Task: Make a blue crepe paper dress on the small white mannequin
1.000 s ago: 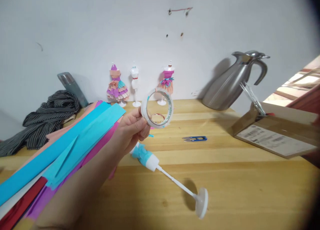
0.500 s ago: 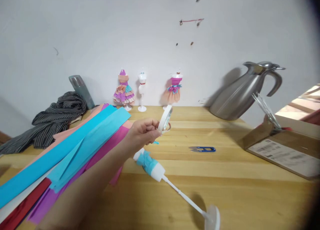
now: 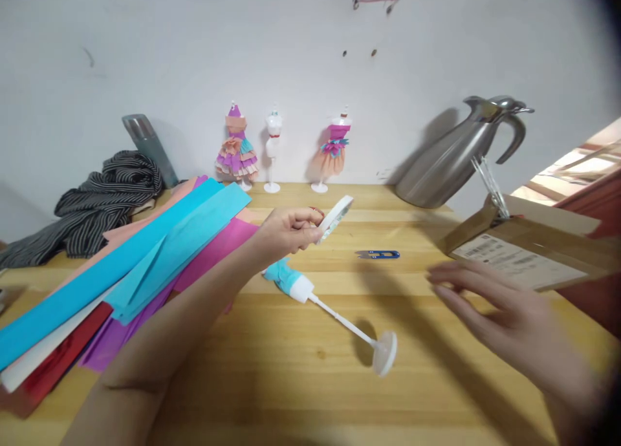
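My left hand (image 3: 286, 233) pinches a narrow white roll of tape (image 3: 336, 218), with print along the inside of its ring, above the middle of the table. Below that hand a small white dress form (image 3: 301, 289) lies on its side, its top end hidden by my wrist. Light-blue paper (image 3: 284, 276) wraps its body, and its round base (image 3: 385, 353) points toward the lower right. My right hand (image 3: 504, 317), blurred by motion, is over the right side of the table, with thumb and fingers apart and nothing seen in them. Blue thread snips (image 3: 378, 254) lie between my hands.
Strips of coloured crepe paper (image 3: 179, 249) spread across the left, near a striped cloth (image 3: 116, 187) and a bottle (image 3: 150, 145). Three small dress forms stand by the wall, including a bare one (image 3: 272, 148). A steel jug (image 3: 451, 155) and a cardboard box (image 3: 524, 252) are at right.
My right hand has come into view from the right. The tape in my left hand has tilted further to the right. The whole view has shifted a little downward.
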`<action>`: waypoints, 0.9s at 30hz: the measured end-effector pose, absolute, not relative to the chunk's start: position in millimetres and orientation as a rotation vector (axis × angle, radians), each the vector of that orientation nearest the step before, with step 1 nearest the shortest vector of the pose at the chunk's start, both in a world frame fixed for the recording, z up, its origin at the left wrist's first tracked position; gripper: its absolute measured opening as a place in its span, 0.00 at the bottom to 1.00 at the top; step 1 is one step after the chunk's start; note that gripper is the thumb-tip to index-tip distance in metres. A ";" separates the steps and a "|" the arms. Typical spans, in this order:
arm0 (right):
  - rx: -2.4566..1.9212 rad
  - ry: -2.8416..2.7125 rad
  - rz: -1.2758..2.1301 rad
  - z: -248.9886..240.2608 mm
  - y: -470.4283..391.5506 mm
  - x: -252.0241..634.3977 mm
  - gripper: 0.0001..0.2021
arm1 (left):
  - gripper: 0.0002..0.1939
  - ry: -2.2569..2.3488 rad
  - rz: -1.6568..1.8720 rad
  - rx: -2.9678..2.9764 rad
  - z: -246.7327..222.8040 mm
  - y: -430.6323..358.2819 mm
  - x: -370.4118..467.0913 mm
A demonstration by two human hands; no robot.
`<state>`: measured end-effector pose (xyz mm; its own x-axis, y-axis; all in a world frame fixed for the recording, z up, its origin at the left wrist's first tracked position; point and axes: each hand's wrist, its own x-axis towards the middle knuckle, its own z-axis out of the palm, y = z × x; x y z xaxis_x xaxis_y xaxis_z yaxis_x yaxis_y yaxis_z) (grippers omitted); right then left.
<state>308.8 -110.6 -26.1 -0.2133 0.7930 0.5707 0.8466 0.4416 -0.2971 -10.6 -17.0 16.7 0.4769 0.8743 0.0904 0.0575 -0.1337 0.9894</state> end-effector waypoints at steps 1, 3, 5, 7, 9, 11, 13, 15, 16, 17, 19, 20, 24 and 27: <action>-1.357 -2.151 -0.029 -28.9 -88.4 298.7 0.10 | 0.10 0.832 0.872 1.542 16.8 -17.0 -11.5; -1.316 -2.364 0.057 -37.8 -45.2 282.8 0.13 | 0.09 0.826 0.886 1.525 17.0 -15.2 -13.7; -1.370 -2.523 0.094 -51.6 -10.6 276.2 0.16 | 0.07 0.824 0.905 1.510 16.0 -11.2 -16.1; -1.453 -2.622 0.120 -67.9 11.4 278.4 0.18 | 0.07 0.823 0.911 1.491 12.7 -5.9 -18.0; -1.574 -2.577 0.084 -82.7 21.7 284.8 0.17 | 0.07 0.829 0.898 1.477 7.4 -0.4 -18.7; -1.659 -2.454 0.033 -93.2 24.7 290.4 0.13 | 0.07 0.835 0.881 1.480 1.6 4.4 -18.2; -1.717 -2.351 -0.018 -99.1 25.0 293.1 0.11 | 0.06 0.837 0.868 1.497 -3.5 8.0 -17.0; -1.751 -2.283 -0.050 -102.1 25.3 293.7 0.11 | 0.06 0.838 0.865 1.517 -6.9 10.6 -16.2; -1.760 -2.253 -0.058 -102.8 25.4 293.6 0.11 | 0.06 0.838 0.863 1.527 -8.0 11.6 -16.1; -1.771 -2.228 -0.068 -103.0 25.2 293.5 0.11 | 0.06 0.838 0.862 1.535 -8.6 12.3 -16.2; -1.791 -2.124 -0.043 -101.4 22.7 292.5 0.11 | 0.07 0.841 0.858 1.547 -9.2 13.3 -17.1; -1.783 -2.049 -0.003 -99.2 19.6 291.1 0.11 | 0.07 0.843 0.857 1.551 -9.6 13.6 -17.6; -1.484 -1.704 0.315 -77.5 -6.1 273.3 0.09 | 0.09 0.867 0.869 1.555 -15.3 14.7 -18.1; -1.307 -1.636 0.512 -50.6 -28.7 247.7 0.10 | 0.10 0.901 0.876 1.557 -23.3 15.5 -15.9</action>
<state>247.7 -28.7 -50.6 0.0187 0.9122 0.4094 0.5157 0.3420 -0.7855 -15.9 15.5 -23.3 0.4413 0.8944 0.0735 0.0984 -0.1297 0.9867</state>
